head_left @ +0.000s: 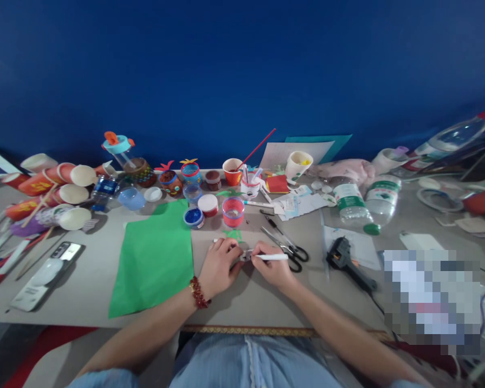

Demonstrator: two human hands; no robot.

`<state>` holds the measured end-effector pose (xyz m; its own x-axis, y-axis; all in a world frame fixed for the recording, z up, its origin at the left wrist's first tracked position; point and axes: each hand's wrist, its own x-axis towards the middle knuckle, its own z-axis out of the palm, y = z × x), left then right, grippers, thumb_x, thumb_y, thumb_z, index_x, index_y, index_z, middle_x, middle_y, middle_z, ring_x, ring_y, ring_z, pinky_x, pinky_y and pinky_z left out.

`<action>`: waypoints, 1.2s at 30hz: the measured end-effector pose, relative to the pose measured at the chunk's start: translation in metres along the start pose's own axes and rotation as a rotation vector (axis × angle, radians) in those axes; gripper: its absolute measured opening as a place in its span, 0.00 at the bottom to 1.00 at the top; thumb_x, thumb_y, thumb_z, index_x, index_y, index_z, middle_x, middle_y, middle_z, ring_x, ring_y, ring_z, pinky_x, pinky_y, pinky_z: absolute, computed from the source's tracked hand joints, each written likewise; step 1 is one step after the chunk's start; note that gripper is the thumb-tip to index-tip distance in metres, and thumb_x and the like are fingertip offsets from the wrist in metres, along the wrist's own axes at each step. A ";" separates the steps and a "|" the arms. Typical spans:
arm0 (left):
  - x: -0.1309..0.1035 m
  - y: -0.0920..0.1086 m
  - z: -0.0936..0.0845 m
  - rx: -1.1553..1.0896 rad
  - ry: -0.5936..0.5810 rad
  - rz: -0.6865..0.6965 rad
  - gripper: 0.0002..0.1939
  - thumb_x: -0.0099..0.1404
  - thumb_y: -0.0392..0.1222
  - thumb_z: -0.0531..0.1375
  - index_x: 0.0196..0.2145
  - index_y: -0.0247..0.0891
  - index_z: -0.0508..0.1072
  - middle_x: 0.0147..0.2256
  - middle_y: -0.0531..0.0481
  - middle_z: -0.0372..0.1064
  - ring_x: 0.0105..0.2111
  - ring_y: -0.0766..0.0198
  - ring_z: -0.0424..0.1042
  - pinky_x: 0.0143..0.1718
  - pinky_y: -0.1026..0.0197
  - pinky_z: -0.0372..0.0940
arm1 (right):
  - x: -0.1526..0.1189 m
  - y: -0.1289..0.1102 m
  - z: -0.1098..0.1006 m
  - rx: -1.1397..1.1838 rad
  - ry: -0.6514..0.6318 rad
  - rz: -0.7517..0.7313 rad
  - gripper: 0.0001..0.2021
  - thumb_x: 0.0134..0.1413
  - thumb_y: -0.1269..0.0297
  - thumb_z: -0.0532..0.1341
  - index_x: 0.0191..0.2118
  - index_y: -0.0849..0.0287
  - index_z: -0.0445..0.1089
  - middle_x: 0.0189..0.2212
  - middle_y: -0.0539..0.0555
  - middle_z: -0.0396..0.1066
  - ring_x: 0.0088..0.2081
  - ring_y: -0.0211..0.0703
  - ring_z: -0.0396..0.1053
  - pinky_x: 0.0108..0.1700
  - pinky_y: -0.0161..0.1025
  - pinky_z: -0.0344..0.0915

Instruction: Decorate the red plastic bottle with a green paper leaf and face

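My right hand is closed around a white marker pen, whose tip points left toward my other hand. My left hand, with a red bead bracelet at the wrist, rests on the table with its fingers drawn together. Between the two hands is a small pale piece, too small and covered to name, at my left fingertips. Just beyond my fingers lies a green paper cutout. To the left is a large green paper sheet. Black-handled scissors lie right of my right hand.
Beyond my hands stand a pink-red tub, a blue paint pot and decorated cups. A glue gun and plastic bottles are on the right. A phone and rolled red paper cups lie left.
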<state>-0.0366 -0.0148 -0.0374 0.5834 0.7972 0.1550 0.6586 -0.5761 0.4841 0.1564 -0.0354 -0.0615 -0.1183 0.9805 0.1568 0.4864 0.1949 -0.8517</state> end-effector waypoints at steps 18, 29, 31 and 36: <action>0.000 0.000 0.000 -0.004 -0.004 -0.003 0.07 0.65 0.42 0.57 0.40 0.41 0.71 0.44 0.45 0.66 0.43 0.54 0.63 0.44 0.51 0.60 | 0.001 -0.002 0.000 -0.033 -0.017 -0.009 0.05 0.50 0.69 0.56 0.26 0.56 0.64 0.20 0.46 0.63 0.22 0.38 0.59 0.26 0.33 0.54; 0.000 -0.001 0.000 -0.004 0.001 -0.004 0.08 0.65 0.42 0.57 0.41 0.42 0.72 0.45 0.45 0.66 0.43 0.53 0.64 0.44 0.51 0.60 | 0.001 -0.002 0.000 -0.027 -0.015 -0.025 0.05 0.50 0.70 0.56 0.26 0.56 0.64 0.20 0.47 0.65 0.23 0.38 0.60 0.27 0.33 0.55; 0.000 -0.001 0.001 -0.002 0.003 -0.001 0.08 0.64 0.42 0.57 0.41 0.42 0.72 0.45 0.45 0.66 0.43 0.53 0.64 0.44 0.51 0.60 | 0.001 -0.003 0.000 -0.026 -0.026 -0.027 0.05 0.50 0.69 0.56 0.25 0.56 0.64 0.21 0.47 0.65 0.24 0.38 0.61 0.28 0.33 0.56; 0.000 -0.001 0.001 -0.003 0.010 0.002 0.08 0.64 0.42 0.57 0.41 0.42 0.72 0.45 0.45 0.66 0.43 0.53 0.63 0.43 0.51 0.60 | 0.001 -0.004 0.000 -0.029 -0.009 -0.024 0.05 0.49 0.70 0.56 0.24 0.56 0.64 0.20 0.46 0.64 0.23 0.38 0.59 0.26 0.33 0.54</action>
<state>-0.0366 -0.0145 -0.0388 0.5801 0.7977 0.1648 0.6560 -0.5774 0.4861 0.1547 -0.0352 -0.0580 -0.1379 0.9754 0.1719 0.5084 0.2187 -0.8329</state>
